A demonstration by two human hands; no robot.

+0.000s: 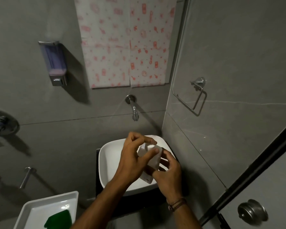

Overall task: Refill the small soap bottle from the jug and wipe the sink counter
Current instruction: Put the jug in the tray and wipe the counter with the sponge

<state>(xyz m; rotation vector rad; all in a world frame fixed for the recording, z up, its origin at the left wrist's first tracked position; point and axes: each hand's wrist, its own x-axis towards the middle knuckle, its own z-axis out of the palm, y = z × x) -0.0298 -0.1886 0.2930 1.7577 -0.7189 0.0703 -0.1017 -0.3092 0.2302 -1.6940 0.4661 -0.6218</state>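
Note:
Over the white sink basin (111,156) I hold a small translucent white soap bottle (151,162), tilted with its top toward the wall. My right hand (169,176) wraps the bottle's lower body from the right. My left hand (135,152) pinches the bottle's white cap (150,147) between thumb and fingers. No jug is in view. A green cloth (59,219) lies in a white tray (40,205) at the lower left.
A chrome tap (134,111) juts from the wall above the basin. A wall soap dispenser (54,63) hangs at upper left, a towel ring (195,98) on the right wall. The dark counter edge (97,171) frames the sink. A door knob (252,212) is at lower right.

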